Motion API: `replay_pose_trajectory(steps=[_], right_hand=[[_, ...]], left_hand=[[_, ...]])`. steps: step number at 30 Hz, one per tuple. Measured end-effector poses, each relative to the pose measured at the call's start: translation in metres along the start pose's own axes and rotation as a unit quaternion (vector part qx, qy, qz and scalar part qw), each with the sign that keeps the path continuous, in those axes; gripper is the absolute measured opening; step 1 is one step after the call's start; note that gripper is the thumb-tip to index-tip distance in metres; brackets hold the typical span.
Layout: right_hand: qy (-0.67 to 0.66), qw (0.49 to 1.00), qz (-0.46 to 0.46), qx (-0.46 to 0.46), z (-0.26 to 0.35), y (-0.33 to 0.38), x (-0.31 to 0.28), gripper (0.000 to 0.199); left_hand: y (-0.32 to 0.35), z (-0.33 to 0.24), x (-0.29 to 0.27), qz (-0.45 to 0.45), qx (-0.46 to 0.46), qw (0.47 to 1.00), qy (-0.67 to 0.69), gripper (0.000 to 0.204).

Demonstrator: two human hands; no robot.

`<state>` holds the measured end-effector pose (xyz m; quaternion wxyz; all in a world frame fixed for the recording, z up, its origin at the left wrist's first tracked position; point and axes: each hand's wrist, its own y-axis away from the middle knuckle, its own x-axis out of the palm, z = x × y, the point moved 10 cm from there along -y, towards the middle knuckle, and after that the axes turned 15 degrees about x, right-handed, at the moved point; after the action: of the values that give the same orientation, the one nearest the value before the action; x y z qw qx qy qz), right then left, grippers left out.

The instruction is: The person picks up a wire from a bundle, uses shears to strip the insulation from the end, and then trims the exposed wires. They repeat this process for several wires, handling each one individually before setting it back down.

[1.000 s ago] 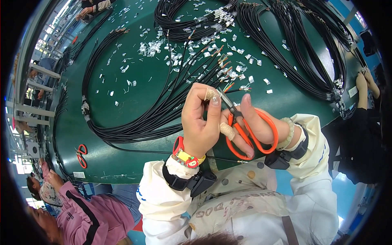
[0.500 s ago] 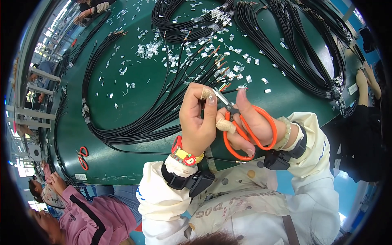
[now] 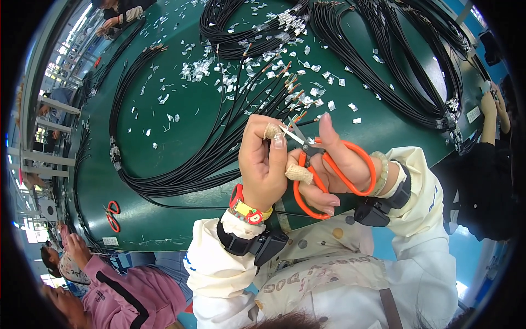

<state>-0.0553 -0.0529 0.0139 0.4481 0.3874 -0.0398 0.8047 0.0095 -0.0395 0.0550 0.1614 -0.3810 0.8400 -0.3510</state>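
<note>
My left hand (image 3: 262, 156) is closed, thumb pressed against a forefinger wrapped in tan tape. What it pinches is too small and hidden to make out. My right hand (image 3: 346, 162) grips orange-handled scissors (image 3: 306, 148), with tape on one of its fingers too. The scissor blades stand apart and point at my left fingertips. Behind my left hand runs a bundle of black cables (image 3: 164, 187), whose stripped ends fan out with coloured wires (image 3: 296, 98). A single black cable passes behind my left wrist.
White scraps (image 3: 197, 70) litter the green table (image 3: 164, 129). More black cable coils (image 3: 219, 38) lie at the back, and long bundles (image 3: 378, 90) at the right. Another pair of orange scissors (image 3: 113, 215) lies left. A person in pink (image 3: 137, 279) sits left; another person's hand (image 3: 490, 101) shows right.
The scissors have opened wider, their blades and handles spreading apart. My left hand has shifted only slightly to the left.
</note>
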Motion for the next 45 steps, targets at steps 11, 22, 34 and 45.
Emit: replay_pose_trajectory(steps=[11, 22, 34, 45], right_hand=[[0.073, 0.99, -0.116, 0.021, -0.001, 0.003, -0.013, 0.082], [0.004, 0.997, -0.07, 0.01, 0.0, -0.001, -0.004, 0.078], [-0.001, 0.997, -0.077, -0.002, 0.007, 0.0, -0.014, 0.079], [0.028, 0.847, -0.239, -0.474, 0.1, 0.091, -0.043, 0.066]], left_hand=[[0.001, 0.001, -0.001, -0.003, 0.002, 1.0, 0.027, 0.003], [0.002, 0.002, 0.001, -0.001, -0.014, 1.0, 0.023, 0.005], [0.004, 0.007, 0.002, 0.019, -0.006, 0.999, 0.037, 0.002], [-0.014, 0.012, -0.06, -0.123, -0.085, 0.976, -0.162, 0.012]])
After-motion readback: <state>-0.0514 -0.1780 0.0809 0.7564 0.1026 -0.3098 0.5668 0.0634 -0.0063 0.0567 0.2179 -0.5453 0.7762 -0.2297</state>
